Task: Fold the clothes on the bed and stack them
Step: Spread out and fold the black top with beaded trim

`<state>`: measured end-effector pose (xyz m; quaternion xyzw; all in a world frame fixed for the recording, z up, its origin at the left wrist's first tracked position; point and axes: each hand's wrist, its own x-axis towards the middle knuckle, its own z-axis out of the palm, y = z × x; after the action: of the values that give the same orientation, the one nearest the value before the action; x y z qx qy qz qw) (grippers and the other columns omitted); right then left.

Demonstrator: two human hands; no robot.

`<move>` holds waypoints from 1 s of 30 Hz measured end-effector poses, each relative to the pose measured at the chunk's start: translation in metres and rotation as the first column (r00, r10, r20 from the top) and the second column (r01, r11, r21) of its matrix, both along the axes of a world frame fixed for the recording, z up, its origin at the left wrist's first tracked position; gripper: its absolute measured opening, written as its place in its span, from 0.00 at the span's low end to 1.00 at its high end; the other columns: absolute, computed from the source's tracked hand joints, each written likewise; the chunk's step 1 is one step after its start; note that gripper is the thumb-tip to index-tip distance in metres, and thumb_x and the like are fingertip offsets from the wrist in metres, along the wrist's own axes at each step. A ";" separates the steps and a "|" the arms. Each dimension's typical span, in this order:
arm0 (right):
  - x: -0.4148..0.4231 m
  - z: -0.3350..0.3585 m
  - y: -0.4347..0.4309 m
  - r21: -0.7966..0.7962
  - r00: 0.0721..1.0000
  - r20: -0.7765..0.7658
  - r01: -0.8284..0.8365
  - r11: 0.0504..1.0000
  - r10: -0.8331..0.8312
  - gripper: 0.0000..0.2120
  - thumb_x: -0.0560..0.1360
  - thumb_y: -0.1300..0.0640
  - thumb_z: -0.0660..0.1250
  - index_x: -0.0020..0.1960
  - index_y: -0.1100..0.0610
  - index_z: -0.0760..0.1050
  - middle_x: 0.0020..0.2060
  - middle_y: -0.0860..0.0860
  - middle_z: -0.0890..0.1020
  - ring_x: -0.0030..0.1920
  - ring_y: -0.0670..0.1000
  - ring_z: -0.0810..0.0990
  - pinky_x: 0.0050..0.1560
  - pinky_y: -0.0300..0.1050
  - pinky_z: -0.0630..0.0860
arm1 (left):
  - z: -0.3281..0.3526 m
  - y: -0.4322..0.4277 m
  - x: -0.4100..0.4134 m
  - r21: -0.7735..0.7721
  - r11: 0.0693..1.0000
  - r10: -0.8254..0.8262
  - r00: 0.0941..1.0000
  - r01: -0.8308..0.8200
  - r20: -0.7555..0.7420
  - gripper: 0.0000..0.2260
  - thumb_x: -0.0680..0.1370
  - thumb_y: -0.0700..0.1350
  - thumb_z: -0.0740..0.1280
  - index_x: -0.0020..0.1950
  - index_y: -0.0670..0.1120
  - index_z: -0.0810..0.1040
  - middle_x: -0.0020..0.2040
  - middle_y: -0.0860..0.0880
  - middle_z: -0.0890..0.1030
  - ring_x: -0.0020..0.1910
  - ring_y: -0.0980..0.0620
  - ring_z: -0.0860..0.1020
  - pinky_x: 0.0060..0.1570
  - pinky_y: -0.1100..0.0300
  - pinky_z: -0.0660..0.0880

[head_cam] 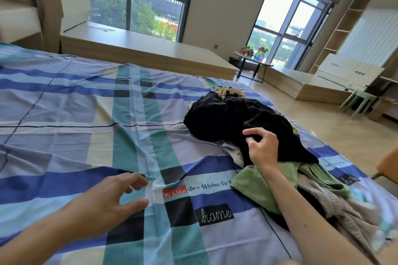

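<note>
A loose pile of unfolded clothes lies on the right side of the bed: a black garment on top, a cream patterned piece behind it, a green garment in front and a beige one at the near right. My right hand hovers over the near edge of the black garment with fingers loosely curled and empty. My left hand is over the bedsheet, fingers spread and relaxed, fingertips at a small crease in the sheet.
The bed is covered by a blue, teal and white plaid sheet, bare on its left and middle. Beyond it a wooden platform runs under the windows. A small round table and a green stool stand on the floor at right.
</note>
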<state>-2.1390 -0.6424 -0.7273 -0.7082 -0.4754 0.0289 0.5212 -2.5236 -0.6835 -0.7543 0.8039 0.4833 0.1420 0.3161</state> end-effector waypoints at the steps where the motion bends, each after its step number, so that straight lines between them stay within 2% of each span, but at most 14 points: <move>1: -0.021 0.012 -0.006 0.019 0.990 -0.083 -0.116 0.993 0.117 0.14 0.74 0.70 0.66 0.42 0.52 0.83 0.27 0.51 0.78 0.20 0.47 0.65 0.22 0.39 0.62 | 0.002 0.000 0.003 -0.048 0.999 0.014 0.998 -0.011 0.066 0.36 0.60 0.82 0.56 0.58 0.62 0.76 0.54 0.66 0.79 0.55 0.68 0.75 0.54 0.70 0.71; 3: -0.066 0.035 -0.021 0.080 0.904 -0.209 -0.364 0.928 0.372 0.16 0.72 0.73 0.65 0.38 0.54 0.81 0.26 0.52 0.75 0.24 0.48 0.65 0.27 0.41 0.60 | 0.003 0.000 0.010 -0.221 0.973 0.136 0.950 -0.073 0.283 0.39 0.59 0.82 0.60 0.56 0.56 0.81 0.50 0.60 0.83 0.52 0.59 0.81 0.52 0.65 0.74; 5: -0.108 0.046 -0.041 0.139 0.741 -0.294 -0.592 0.794 0.604 0.17 0.66 0.74 0.63 0.34 0.53 0.79 0.30 0.48 0.77 0.31 0.49 0.69 0.32 0.43 0.64 | 0.008 0.000 0.018 -0.543 0.830 0.398 0.815 -0.124 0.421 0.33 0.71 0.74 0.61 0.60 0.48 0.81 0.49 0.51 0.86 0.53 0.46 0.84 0.53 0.54 0.76; 7: -0.143 0.050 -0.062 0.150 0.510 -0.386 -0.788 0.597 0.769 0.16 0.63 0.74 0.61 0.33 0.53 0.77 0.34 0.52 0.76 0.36 0.52 0.70 0.36 0.43 0.66 | 0.019 -0.004 0.023 -0.729 0.684 0.531 0.671 0.022 0.518 0.33 0.74 0.69 0.57 0.63 0.44 0.78 0.54 0.41 0.85 0.55 0.38 0.83 0.55 0.44 0.77; 9: -0.173 0.048 -0.078 0.096 0.271 -0.469 -0.930 0.354 0.840 0.17 0.63 0.75 0.61 0.35 0.53 0.76 0.38 0.57 0.73 0.38 0.55 0.68 0.37 0.46 0.64 | 0.028 -0.011 0.025 -0.759 0.632 0.567 0.573 0.159 0.592 0.35 0.74 0.69 0.54 0.59 0.41 0.81 0.56 0.36 0.83 0.54 0.35 0.83 0.56 0.40 0.77; 11: -0.194 0.043 -0.089 -0.027 0.117 -0.509 -0.992 0.120 0.853 0.19 0.67 0.78 0.61 0.43 0.55 0.74 0.40 0.56 0.73 0.37 0.53 0.69 0.36 0.42 0.65 | 0.032 -0.018 0.026 -0.749 0.625 0.576 0.518 0.221 0.633 0.33 0.72 0.69 0.62 0.41 0.38 0.84 0.45 0.36 0.84 0.42 0.40 0.85 0.45 0.48 0.82; 13: -0.203 0.039 -0.094 -0.133 0.060 -0.519 -0.991 -0.012 0.853 0.21 0.70 0.82 0.60 0.53 0.59 0.72 0.44 0.54 0.75 0.38 0.45 0.73 0.39 0.35 0.70 | 0.034 -0.025 0.030 -0.726 0.670 0.570 0.518 0.157 0.638 0.26 0.56 0.62 0.81 0.31 0.39 0.82 0.33 0.40 0.81 0.31 0.48 0.81 0.31 0.62 0.79; 15: -0.201 0.040 -0.096 -0.176 0.079 -0.520 -0.984 -0.016 0.850 0.21 0.72 0.82 0.62 0.58 0.63 0.71 0.48 0.56 0.78 0.44 0.45 0.77 0.46 0.36 0.73 | 0.028 -0.024 0.031 -0.617 0.787 0.528 0.525 -0.008 0.667 0.11 0.62 0.43 0.80 0.24 0.43 0.81 0.26 0.46 0.78 0.28 0.52 0.77 0.24 0.69 0.73; 17: -0.191 0.044 -0.094 -0.175 0.155 -0.478 -0.981 0.080 0.864 0.16 0.74 0.77 0.66 0.59 0.68 0.72 0.51 0.60 0.80 0.50 0.53 0.79 0.54 0.45 0.76 | 0.029 -0.021 0.028 -0.539 0.826 0.525 0.565 -0.162 0.636 0.17 0.72 0.29 0.66 0.25 0.43 0.81 0.24 0.46 0.77 0.24 0.52 0.76 0.20 0.68 0.70; 19: -0.173 0.041 -0.083 -0.192 0.337 -0.334 -0.939 0.287 0.880 0.14 0.74 0.72 0.69 0.59 0.66 0.75 0.53 0.57 0.83 0.54 0.54 0.81 0.60 0.53 0.78 | 0.036 -0.014 0.020 -0.531 0.811 0.565 0.567 -0.247 0.600 0.13 0.74 0.29 0.62 0.37 0.42 0.81 0.27 0.43 0.79 0.23 0.48 0.76 0.21 0.65 0.72; 22: -0.137 0.030 -0.059 -0.366 0.636 0.120 -0.686 0.629 0.763 0.21 0.71 0.58 0.74 0.63 0.51 0.76 0.58 0.44 0.79 0.61 0.44 0.77 0.66 0.49 0.73 | 0.043 0.008 -0.009 -0.503 0.747 0.664 0.499 -0.434 0.556 0.05 0.74 0.33 0.64 0.44 0.41 0.78 0.30 0.39 0.80 0.24 0.43 0.77 0.22 0.59 0.74; 24: -0.109 0.020 -0.046 -0.592 0.670 0.161 -0.522 0.614 0.725 0.32 0.69 0.53 0.76 0.71 0.46 0.70 0.66 0.44 0.71 0.67 0.44 0.71 0.70 0.44 0.68 | 0.048 0.023 -0.036 -0.459 0.706 0.704 0.465 -0.539 0.536 0.03 0.72 0.36 0.65 0.44 0.41 0.77 0.34 0.38 0.78 0.27 0.42 0.76 0.27 0.56 0.76; 26: -0.086 0.011 -0.038 -0.791 0.701 0.123 -0.359 0.496 0.702 0.42 0.67 0.48 0.78 0.76 0.44 0.62 0.73 0.46 0.62 0.73 0.49 0.66 0.73 0.45 0.65 | 0.050 0.041 -0.074 -0.438 0.627 0.760 0.382 -0.644 0.525 0.06 0.69 0.40 0.66 0.44 0.41 0.78 0.38 0.36 0.78 0.29 0.42 0.78 0.29 0.51 0.79; 30: -0.069 -0.010 -0.029 -0.873 0.740 0.104 -0.253 0.418 0.665 0.46 0.62 0.41 0.77 0.75 0.38 0.61 0.72 0.47 0.63 0.72 0.52 0.66 0.72 0.48 0.66 | -0.015 0.093 -0.187 -0.243 0.448 0.862 0.344 -0.861 0.372 0.17 0.60 0.49 0.70 0.47 0.46 0.80 0.46 0.38 0.83 0.44 0.36 0.83 0.44 0.32 0.80</move>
<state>-2.2081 -0.6716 -0.7374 -0.6863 -0.6896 0.2303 -0.0172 -2.7106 -0.5907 -0.7698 0.3720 0.7470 0.4648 0.2961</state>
